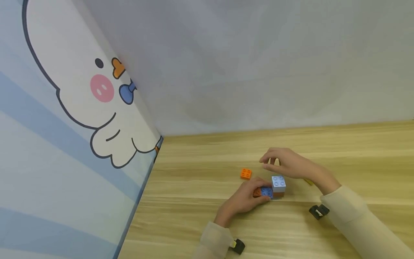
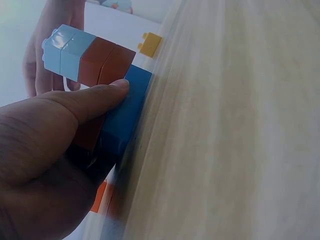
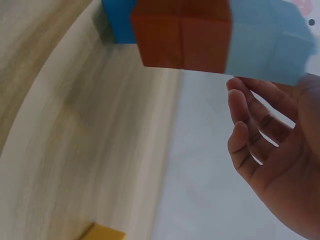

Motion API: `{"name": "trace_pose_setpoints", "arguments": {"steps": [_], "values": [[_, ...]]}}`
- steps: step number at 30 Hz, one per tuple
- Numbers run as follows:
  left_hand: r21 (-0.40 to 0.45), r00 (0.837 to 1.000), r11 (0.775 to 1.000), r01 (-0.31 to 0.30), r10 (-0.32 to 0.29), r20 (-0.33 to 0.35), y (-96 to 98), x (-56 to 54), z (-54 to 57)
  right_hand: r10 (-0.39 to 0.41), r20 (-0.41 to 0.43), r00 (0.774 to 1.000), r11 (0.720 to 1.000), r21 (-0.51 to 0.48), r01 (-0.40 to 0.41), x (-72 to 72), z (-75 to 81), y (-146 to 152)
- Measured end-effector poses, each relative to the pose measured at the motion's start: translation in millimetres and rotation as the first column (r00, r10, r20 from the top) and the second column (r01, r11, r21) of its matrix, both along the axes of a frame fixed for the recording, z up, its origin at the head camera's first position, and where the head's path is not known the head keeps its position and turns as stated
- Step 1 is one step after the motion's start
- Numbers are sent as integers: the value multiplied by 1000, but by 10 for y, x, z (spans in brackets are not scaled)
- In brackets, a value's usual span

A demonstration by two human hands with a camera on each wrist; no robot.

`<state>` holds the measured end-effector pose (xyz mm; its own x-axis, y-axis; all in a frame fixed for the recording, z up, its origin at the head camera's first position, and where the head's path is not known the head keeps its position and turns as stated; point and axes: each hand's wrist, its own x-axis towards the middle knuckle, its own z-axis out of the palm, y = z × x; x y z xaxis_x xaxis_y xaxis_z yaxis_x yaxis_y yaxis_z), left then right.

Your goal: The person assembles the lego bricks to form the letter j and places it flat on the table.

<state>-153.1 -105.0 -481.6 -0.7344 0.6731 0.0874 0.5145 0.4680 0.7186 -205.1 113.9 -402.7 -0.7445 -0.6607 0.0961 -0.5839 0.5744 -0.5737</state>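
Blue and brown blocks [image 1: 278, 182] stand stacked well inside the tabletop's [image 1: 181, 216] left and far edges, the left hand [image 1: 246, 196] gripping their low end, seemingly for steadiness, the right hand [image 1: 288, 163], loosely curved nearby, holding nothing.

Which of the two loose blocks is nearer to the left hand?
The orange block, just beyond the left hand; the yellow block is farther away, beside the right arm in the head view.

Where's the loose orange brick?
In the head view, the orange brick lies on the table, just beyond the left hand and left of the light-blue-topped stack.
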Motion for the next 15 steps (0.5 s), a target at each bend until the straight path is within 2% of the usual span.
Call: {"name": "trace_pose_setpoints", "arguments": {"steps": [3,7,15], "values": [[-29,1000,1000,-7,7,-15,6,-10,-21,27,-6,1000,999,16,-27,-125,-117,-57],[-41,1000,999,-15,15,-2,19,-34,-33,62,-23,998,998,16,-62,-273,-263,-118],[-62,1000,998,-22,21,-17,30,-82,-101,94,22,995,996,-10,-94,-429,-470,-209]]}}
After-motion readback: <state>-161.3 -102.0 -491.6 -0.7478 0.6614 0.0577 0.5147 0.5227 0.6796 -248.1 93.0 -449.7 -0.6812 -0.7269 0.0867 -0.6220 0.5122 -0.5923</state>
